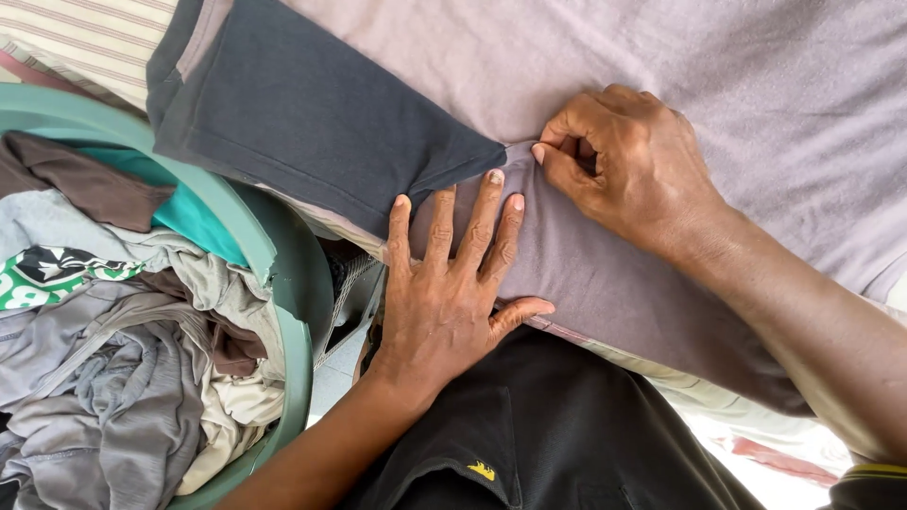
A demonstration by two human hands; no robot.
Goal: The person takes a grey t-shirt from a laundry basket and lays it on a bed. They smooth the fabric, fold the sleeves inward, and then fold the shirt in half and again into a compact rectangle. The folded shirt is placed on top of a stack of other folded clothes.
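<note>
A mauve-grey T-shirt (718,85) lies spread across the upper and right part of the frame, its dark charcoal sleeve (312,113) folded flat toward the upper left. The left hand (449,293) lies palm down near the centre of the frame, fingers open and straight, pressing the shirt's fabric just below the point where the dark sleeve meets the lighter body; its fingertips (494,178) reach the sleeve's corner. The right hand (628,165), right of centre, is curled closed, thumb and forefinger pinching a small fold of the mauve-grey cloth just beside the sleeve's tip, nearly touching the left fingertips. A striped sheet (90,38) shows at the upper left under the shirt. At the left edge stands a green plastic laundry basket (293,283), filled with crumpled clothes (123,378) in grey, brown, teal and cream. The person's black garment (548,434) fills the bottom centre.
</note>
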